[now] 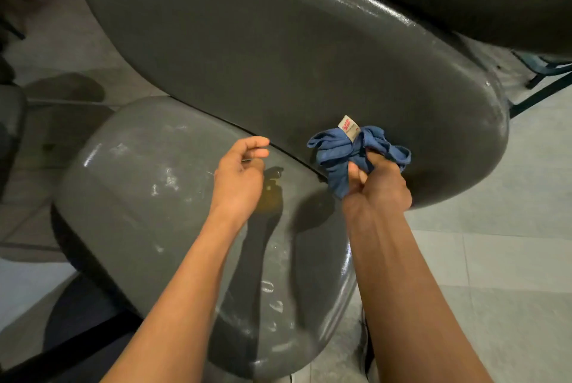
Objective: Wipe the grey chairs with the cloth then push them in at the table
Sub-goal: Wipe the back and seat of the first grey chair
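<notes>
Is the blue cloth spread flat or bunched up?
Bunched up: the blue cloth is crumpled in the right hand, folds and white tag sticking out, against the chair backrest.

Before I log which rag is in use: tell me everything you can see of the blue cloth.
The blue cloth is a soft, woven-looking rag, bunched into a crumpled wad with dark-stitched edges showing. A small white tag with red print sticks up from its top. The right hand grips its lower part in a fist and holds it against the lower right part of the grey chair backrest. The left hand does not touch it.
</notes>
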Demonstrator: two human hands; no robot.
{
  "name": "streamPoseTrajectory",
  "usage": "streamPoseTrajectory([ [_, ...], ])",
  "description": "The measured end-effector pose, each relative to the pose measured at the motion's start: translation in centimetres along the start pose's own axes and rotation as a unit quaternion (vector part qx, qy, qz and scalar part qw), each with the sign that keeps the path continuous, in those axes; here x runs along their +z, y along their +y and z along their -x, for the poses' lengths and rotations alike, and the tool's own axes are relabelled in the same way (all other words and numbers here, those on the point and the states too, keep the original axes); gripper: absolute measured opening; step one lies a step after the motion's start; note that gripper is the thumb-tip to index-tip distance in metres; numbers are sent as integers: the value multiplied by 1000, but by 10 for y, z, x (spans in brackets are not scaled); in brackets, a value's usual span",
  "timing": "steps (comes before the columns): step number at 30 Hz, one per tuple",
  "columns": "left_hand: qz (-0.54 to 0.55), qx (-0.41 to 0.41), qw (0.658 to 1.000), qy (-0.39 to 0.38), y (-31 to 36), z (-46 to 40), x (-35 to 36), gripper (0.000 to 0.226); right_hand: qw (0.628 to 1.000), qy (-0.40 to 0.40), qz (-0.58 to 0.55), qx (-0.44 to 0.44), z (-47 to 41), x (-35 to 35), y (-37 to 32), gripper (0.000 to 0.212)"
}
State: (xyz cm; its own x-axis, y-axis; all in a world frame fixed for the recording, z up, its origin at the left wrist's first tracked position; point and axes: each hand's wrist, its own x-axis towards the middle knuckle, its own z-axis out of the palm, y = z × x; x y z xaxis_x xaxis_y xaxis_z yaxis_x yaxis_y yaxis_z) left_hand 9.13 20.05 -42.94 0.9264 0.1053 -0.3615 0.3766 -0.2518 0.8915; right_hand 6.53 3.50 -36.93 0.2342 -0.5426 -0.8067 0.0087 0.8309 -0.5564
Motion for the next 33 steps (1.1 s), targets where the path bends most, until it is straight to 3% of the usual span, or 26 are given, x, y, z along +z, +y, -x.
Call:
streamPoseTrajectory([
  [6, 5, -3, 1000, -8, -3, 8, 8, 50, 984, -60, 137, 96, -45, -37, 27, 9],
  [10, -6, -2, 1000, -17, -8, 20, 12, 53, 990, -19, 138, 32, -44, -41, 25, 15],
  [14, -61, 41, 996, -57, -10, 40, 25, 61, 978, -96, 182, -27, -16, -45, 11, 20],
  [16, -85, 74, 988, -108, -7, 51, 32, 63, 956, -142, 248, -58, -9, -51, 4, 21],
  [19, -87, 89, 977, -175, -7, 63, 40, 76, 918, -209, 328, -80, -2, -59, -5, 42],
  [22, -49, 24, 977, -204, -11, 74, 43, 73, 868, -254, 421, -74, 2, -65, -16, 34],
  [27, -47, -1, 985, -165, -19, 101, 36, 13, 810, -273, 518, -41, -7, -81, -23, 13],
  [31, -53, -26, 993, -100, -37, 127, 37, 25, 774, -265, 575, 15, -18, -98, -14, 16],
  [33, -42, -38, 997, -55, -51, 139, 35, 20, 755, -259, 600, 44, -20, -106, -5, 14],
])
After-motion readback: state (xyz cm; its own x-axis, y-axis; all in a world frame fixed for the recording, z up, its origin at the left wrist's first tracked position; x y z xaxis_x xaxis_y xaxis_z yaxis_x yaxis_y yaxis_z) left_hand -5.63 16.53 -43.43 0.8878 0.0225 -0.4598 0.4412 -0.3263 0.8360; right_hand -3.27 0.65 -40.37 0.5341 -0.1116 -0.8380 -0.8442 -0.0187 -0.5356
